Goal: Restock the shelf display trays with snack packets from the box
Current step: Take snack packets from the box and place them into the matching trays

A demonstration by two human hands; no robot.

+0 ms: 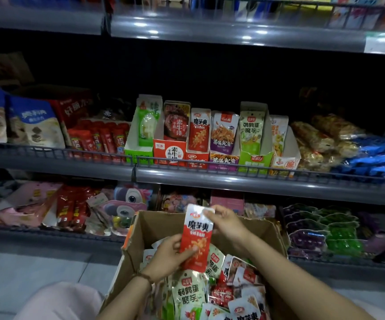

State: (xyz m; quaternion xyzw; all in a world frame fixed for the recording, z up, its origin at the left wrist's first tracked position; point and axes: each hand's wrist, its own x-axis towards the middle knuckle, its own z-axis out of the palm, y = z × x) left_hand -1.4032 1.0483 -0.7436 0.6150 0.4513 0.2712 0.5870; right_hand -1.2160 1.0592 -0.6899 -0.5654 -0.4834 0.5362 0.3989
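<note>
Now both hands hold one red konjac snack packet (196, 239) upright above the open cardboard box (272, 229). The left hand (167, 257) pinches its lower edge; the right hand (225, 221) pinches its top right corner. Loose packets (190, 289) fill the box. On the shelf's front edge, the matching red display tray (197, 159) stands between its neighbours.

Red-and-white packet (196, 239), brown cardboard box (154, 225), green, orange, red, purple display trays (197, 159), grey shelf (256, 181).
</note>
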